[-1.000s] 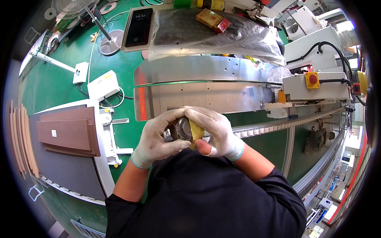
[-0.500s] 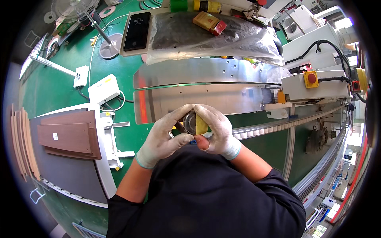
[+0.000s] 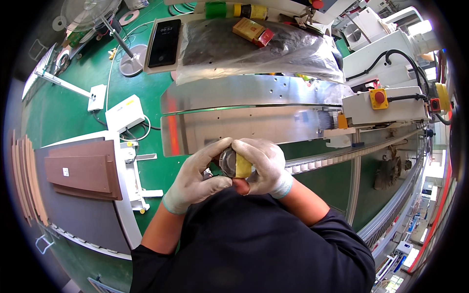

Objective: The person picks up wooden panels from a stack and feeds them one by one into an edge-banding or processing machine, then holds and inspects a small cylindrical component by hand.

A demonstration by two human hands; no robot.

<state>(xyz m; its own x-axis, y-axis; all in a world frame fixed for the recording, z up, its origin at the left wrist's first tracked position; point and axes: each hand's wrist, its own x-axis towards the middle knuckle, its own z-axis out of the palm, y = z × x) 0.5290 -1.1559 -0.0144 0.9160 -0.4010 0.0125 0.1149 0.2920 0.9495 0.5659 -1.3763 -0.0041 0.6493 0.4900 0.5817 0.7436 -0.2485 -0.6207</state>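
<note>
In white gloves with pale green cuffs, my left hand and my right hand meet in front of my chest. Between them is a small round thing with a dark grey face and a yellow side; its exact kind I cannot make out. My left fingers curl over its far left edge, with the thumb at its near side. The right fingers wrap its yellow side, and the bare tip of the right thumb shows below it. Both palms hide part of the thing.
Two metal plates lie beyond my hands. Behind them, a plastic-covered pad bears a small box, beside a phone. Brown panels are stacked at left. A red stop button sits on the machine at right.
My hands, still around the round thing, have come slightly nearer and to the left in the picture. The thing's dark face has turned a little. The whole view has shifted slightly.
</note>
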